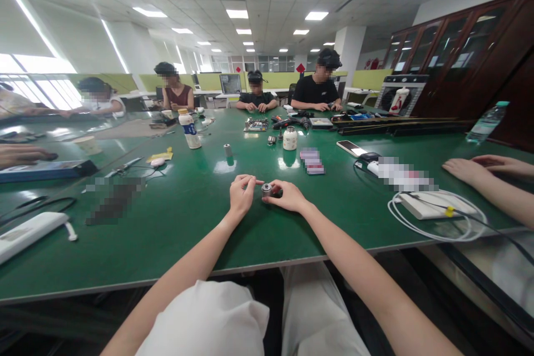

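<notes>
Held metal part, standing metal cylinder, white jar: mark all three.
Held metal part (266, 191): head view, on its body.
Standing metal cylinder (227, 150): head view, on its side.
White jar (290, 139): head view, on the front of its body.

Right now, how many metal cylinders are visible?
2: one cylinder in the right hand, a second cylinder standing beyond the left hand. Small parts by the white jar are too unclear.
</notes>
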`<state>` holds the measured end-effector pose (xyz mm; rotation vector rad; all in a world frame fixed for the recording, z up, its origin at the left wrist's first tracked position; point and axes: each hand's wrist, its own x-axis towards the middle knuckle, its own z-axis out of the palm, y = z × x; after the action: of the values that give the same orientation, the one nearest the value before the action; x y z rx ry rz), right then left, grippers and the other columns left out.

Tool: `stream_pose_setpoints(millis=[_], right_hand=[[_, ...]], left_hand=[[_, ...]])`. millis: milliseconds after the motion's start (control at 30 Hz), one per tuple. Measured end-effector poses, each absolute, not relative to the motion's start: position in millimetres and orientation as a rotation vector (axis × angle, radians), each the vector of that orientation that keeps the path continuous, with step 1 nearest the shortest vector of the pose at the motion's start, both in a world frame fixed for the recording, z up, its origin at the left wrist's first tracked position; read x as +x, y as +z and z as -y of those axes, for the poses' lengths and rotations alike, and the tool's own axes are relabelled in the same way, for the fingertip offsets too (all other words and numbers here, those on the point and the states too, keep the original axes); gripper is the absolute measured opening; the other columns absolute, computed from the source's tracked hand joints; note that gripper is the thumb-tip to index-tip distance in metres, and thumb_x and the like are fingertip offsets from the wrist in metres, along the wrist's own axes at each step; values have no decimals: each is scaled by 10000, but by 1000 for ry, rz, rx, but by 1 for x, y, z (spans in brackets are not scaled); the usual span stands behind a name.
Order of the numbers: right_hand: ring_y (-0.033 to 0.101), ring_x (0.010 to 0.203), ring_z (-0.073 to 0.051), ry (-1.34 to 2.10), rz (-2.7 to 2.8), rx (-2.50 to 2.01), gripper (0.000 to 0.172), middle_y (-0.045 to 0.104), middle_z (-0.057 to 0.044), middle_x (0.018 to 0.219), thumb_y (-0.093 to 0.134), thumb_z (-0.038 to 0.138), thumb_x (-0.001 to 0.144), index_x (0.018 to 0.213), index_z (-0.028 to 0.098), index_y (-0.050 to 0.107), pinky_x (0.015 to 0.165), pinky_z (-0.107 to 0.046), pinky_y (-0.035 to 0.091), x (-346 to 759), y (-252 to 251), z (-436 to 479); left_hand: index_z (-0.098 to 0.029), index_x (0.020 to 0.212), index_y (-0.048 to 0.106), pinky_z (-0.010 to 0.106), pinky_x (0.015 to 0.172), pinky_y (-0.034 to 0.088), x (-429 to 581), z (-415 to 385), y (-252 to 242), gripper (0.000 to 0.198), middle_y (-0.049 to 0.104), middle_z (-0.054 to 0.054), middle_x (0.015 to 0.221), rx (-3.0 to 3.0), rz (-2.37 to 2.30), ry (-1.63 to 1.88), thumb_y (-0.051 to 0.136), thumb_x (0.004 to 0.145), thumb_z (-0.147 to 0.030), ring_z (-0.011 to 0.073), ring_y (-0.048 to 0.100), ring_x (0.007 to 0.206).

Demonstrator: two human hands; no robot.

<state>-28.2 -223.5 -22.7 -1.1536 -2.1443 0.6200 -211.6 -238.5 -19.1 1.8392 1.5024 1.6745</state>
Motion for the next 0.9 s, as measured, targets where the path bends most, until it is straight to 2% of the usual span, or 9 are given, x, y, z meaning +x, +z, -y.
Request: stream_pose_setpoints(millis=[167,267,367,533,667,767,900], right_hand=[[698,884,-186,628,2144,-1156,406,740,-17,940,809,463,739,1063,245,697,783,-295,508,-28,-22,224],[699,876,-186,624,2143,-1153,395,741,-16,934,809,457,739,1053,244,701,773,-290,508,-28,-21,225],[699,870,-187,621,2143,-1162,391,743,-17,931,812,451,738,1052,245,703,773,-290,509,-29,-20,225],[698,880,-192,627,2147,-1167,397,742,-19,939,806,462,742,1055,243,698,777,-295,507,-29,-20,226],[699,888,-193,628,2148,-1162,410,742,-24,955,798,468,750,1076,243,691,789,-301,510,-28,-21,225],[701,894,-191,624,2152,-1158,391,743,-25,946,793,440,762,1082,242,687,792,-297,512,-28,-22,224],[702,892,-188,618,2160,-1138,368,744,-23,932,783,429,774,1077,244,687,787,-291,512,-28,-21,225]], left_hand=[[-246,597,749,377,925,467,-211,238,-18,425,606,23,569,1907,-1395,1625,433,874,-314,246,666,986],[-248,566,732,375,901,472,-210,238,-16,440,556,20,506,1882,-1403,1681,416,868,-290,248,668,939],[-246,563,720,367,869,485,-210,239,-16,431,560,19,516,1856,-1441,1745,422,872,-282,237,654,871],[-240,513,608,366,892,488,-208,242,-16,426,692,29,665,1905,-1449,1732,459,904,-322,223,634,883],[-232,687,659,366,879,512,-205,243,-16,294,753,32,795,1969,-1366,1643,532,909,-379,215,677,891],[-231,864,668,389,919,516,-205,243,-18,122,764,28,832,2009,-1354,1597,666,830,-349,222,715,892],[-226,930,634,413,930,529,-207,241,-19,201,768,32,830,2031,-1316,1564,731,759,-266,239,737,903]])
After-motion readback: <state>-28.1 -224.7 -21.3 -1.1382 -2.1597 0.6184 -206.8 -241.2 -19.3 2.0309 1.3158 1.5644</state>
